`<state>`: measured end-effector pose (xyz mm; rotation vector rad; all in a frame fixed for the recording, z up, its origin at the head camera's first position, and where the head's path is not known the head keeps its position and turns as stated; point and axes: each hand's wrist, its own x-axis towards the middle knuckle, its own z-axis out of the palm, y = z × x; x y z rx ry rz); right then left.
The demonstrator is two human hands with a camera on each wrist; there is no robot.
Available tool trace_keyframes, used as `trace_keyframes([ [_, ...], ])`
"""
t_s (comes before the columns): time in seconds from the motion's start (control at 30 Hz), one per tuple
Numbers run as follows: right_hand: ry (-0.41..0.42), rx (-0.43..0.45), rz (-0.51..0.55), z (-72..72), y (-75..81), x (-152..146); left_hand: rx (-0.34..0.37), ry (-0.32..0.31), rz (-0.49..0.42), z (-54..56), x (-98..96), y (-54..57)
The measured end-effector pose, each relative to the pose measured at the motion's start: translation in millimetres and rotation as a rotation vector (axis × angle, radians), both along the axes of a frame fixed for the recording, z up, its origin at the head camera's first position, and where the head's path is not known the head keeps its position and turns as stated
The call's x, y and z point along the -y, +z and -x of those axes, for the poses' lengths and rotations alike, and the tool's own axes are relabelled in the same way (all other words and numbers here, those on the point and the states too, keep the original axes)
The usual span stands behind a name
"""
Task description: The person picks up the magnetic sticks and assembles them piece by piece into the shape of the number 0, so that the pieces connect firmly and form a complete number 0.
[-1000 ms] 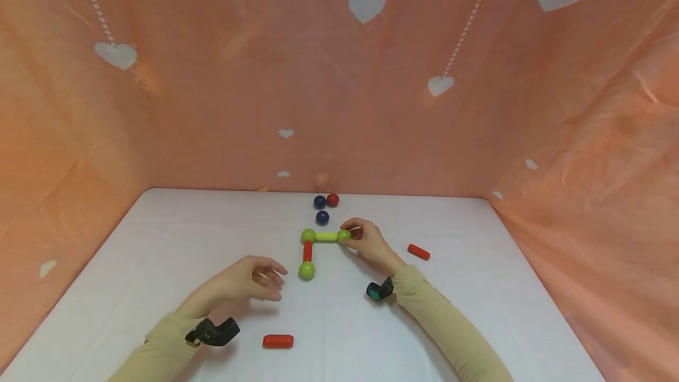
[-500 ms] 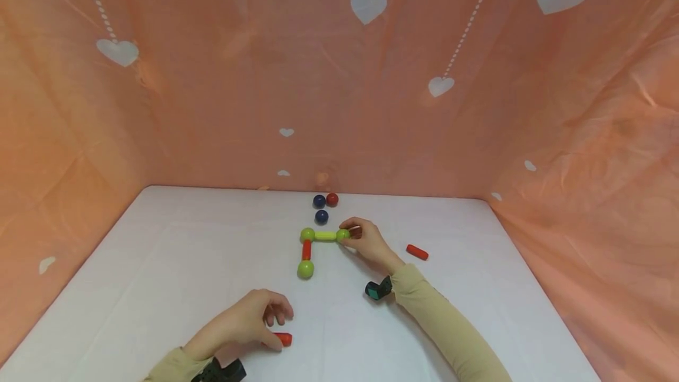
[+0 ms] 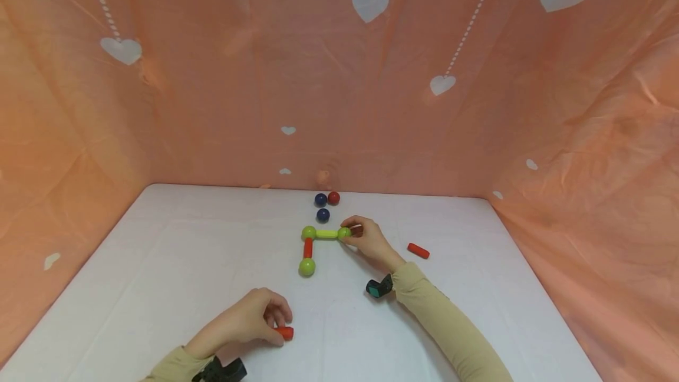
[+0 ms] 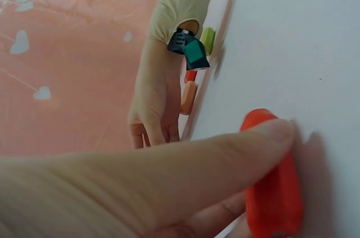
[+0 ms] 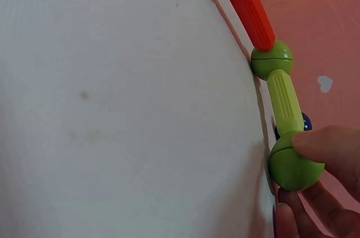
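Observation:
My left hand (image 3: 257,317) pinches a red rod (image 4: 274,193) between thumb and fingers near the front of the table; the left wrist view shows the thumb across its upper end. Farther back, my right hand (image 3: 370,243) grips the green ball (image 5: 295,165) at the right end of a joined shape. From that ball a yellow-green rod (image 3: 326,234) runs left to a green corner ball (image 3: 309,233). A second red rod (image 3: 308,249) leads from the corner toward the front, ending in another green ball (image 3: 306,267).
Behind the joined shape lie two blue balls, one nearer (image 3: 323,215) and one farther (image 3: 320,200), with a red ball (image 3: 333,197) beside the farther one. A loose red rod (image 3: 418,250) rests right of my right hand. Orange cloth (image 3: 239,105) encloses the white table (image 3: 185,240).
My left hand has come down toward the front of the table and taken hold of the red rod, shifting it slightly. My right hand stays on the green ball.

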<state>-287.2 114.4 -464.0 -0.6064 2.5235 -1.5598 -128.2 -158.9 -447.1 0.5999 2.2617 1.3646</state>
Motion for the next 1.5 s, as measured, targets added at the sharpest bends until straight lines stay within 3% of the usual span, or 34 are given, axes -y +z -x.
trace_keyframes([
  [0.2, 0.001, 0.012, -0.006, 2.0, -2.4, -0.8, 0.087, 0.053, -0.088, 9.8, -0.2, -2.2],
  [0.33, 0.009, 0.024, 0.016, 1.9, -2.8, -1.2, 0.210, 0.136, -0.183, 16.8, -3.9, -5.3],
  [0.4, 0.014, 0.028, 0.018, 1.6, -2.8, -1.4, 0.272, 0.202, -0.205, 18.5, -8.2, -7.8],
  [0.57, 0.035, 0.040, 0.008, -9.3, 14.4, 2.0, 0.427, 0.404, -0.291, 19.4, -22.5, -13.9],
  [0.67, 0.038, 0.042, 0.007, -8.0, 11.9, 2.6, 0.487, 0.470, -0.388, 19.1, -28.2, -16.8],
  [0.83, 0.012, 0.043, -0.001, 0.4, -1.1, 0.5, 0.514, 0.524, -0.461, 22.0, -35.2, -21.7],
  [1.07, 0.000, 0.049, -0.005, 2.9, -3.8, -1.4, 0.453, 0.626, -0.490, 29.0, -41.8, -23.2],
  [1.23, 0.003, 0.032, 0.013, 4.0, -6.2, -1.5, 0.432, 0.636, -0.460, 32.6, -42.2, -24.6],
  [1.5, 0.002, 0.017, 0.003, 3.8, -4.9, -1.5, 0.476, 0.536, -0.437, 42.1, -30.7, -27.0],
])
